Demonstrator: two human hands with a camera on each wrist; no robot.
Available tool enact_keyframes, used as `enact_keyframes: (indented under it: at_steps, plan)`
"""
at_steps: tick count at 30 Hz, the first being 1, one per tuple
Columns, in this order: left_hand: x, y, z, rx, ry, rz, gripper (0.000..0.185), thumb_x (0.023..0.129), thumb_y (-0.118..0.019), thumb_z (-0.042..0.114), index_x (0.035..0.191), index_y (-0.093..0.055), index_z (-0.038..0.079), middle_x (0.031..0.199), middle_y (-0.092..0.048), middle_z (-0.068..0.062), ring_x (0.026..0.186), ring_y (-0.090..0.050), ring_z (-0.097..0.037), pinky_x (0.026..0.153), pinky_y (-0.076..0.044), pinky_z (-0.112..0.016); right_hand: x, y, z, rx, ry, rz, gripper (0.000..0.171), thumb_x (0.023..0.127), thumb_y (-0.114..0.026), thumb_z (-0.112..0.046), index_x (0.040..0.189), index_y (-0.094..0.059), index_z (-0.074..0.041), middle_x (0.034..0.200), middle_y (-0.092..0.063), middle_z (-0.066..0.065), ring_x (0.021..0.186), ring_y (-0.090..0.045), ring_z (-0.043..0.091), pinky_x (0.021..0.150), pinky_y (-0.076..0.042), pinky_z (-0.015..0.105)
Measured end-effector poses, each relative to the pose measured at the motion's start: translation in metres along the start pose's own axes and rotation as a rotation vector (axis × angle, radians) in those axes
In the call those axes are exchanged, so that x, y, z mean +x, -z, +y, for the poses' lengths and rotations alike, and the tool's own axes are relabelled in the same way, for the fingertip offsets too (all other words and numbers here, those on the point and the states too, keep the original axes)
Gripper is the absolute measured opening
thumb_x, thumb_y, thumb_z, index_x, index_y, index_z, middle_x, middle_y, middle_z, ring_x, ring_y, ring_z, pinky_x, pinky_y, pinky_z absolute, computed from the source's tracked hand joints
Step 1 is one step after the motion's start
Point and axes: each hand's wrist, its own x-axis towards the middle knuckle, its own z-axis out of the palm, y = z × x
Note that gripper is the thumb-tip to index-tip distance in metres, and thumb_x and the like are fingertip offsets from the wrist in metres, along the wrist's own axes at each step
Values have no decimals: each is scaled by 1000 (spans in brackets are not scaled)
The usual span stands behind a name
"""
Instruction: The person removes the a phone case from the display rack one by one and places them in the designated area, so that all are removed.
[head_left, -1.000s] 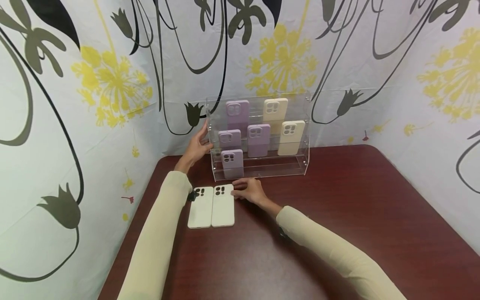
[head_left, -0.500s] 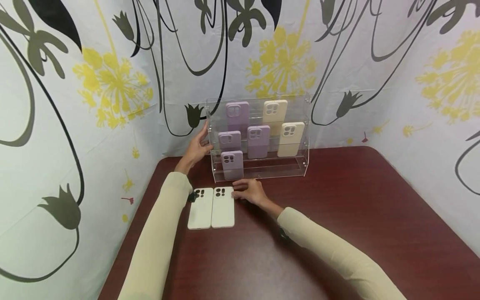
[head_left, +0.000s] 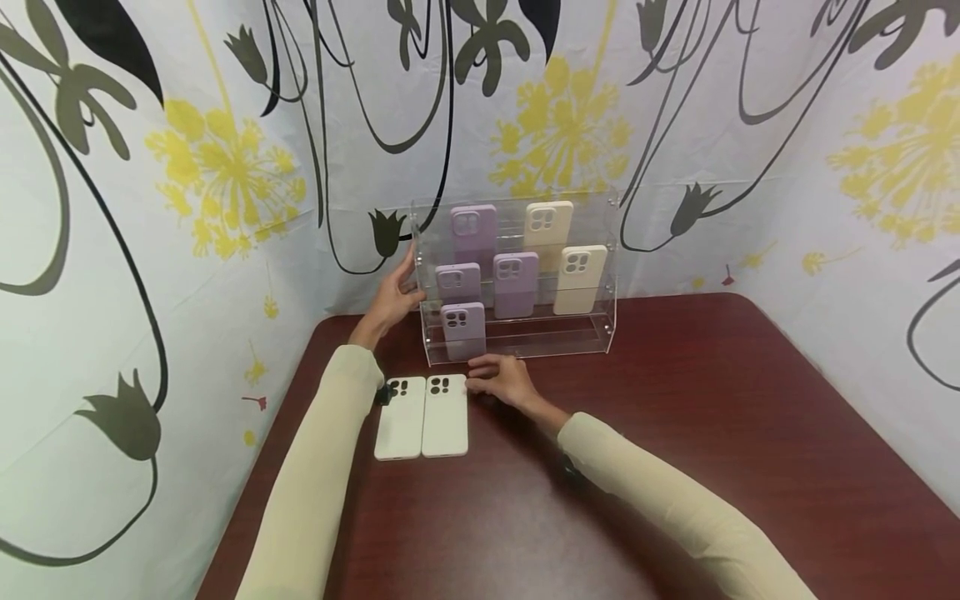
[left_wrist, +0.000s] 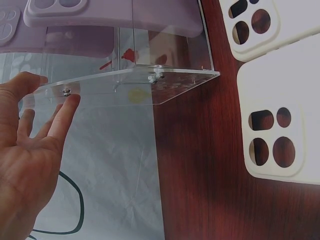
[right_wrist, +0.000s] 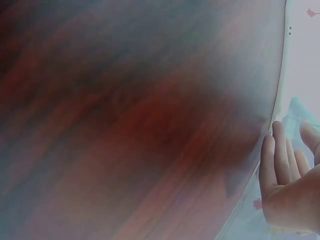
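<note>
My left hand holds the left side panel of a clear acrylic display stand. In the left wrist view its thumb lies over the panel's edge, and its other fingers reach along the outer face. Two off-white phone cases lie flat, side by side, in front of the stand: a left case and a right case. My right hand rests by the right case's upper right corner, fingertips close to its edge. Those fingers look fairly straight in the right wrist view, thumb apart.
Several lilac phone cases stand in the tiers, with two cream ones, an upper case and a lower case, at right. The dark red table backs onto walls hung with flower-patterned cloth.
Almost nothing differs: the head view has shifted slightly, and my right fingertips sit a touch farther right of the right case's edge. My left hand keeps its hold on the stand.
</note>
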Motion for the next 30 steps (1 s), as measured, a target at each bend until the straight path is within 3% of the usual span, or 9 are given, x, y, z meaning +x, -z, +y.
enact_keyframes:
  at_steps: [5, 13, 19, 30]
  plan:
    - [3, 1, -8, 23, -10, 19, 99, 96, -55, -15, 165, -16, 44, 173, -16, -9, 147, -39, -43, 89, -57, -43, 1, 5, -2, -26, 29, 19, 38, 86, -85, -4, 121, -73, 4, 102, -79, 16, 81, -79, 24, 74, -65, 30]
    - [2, 1, -7, 6, 15, 40, 96, 97, -59, -12, 163, -21, 46, 172, -20, -7, 146, -42, -40, 100, -53, -60, 5, 20, -4, -143, 76, 85, 39, 86, -87, -13, 121, -75, 0, 99, -80, 8, 80, -79, 18, 86, -63, 33]
    - [1, 0, -6, -19, 13, 49, 91, 97, -62, -10, 164, -24, 40, 171, -23, -6, 144, -45, -41, 104, -50, -62, 10, 32, -7, -148, 124, 132, 36, 86, -86, -12, 119, -76, -1, 99, -80, 9, 90, -78, 21, 82, -64, 32]
    - [2, 0, -6, 28, 13, 69, 86, 96, -62, -10, 166, -27, 26, 168, -29, -13, 144, -44, -44, 104, -53, -52, 22, 47, -15, -93, 163, 195, 37, 87, -85, -11, 122, -75, -1, 107, -79, 14, 93, -78, 28, 78, -64, 30]
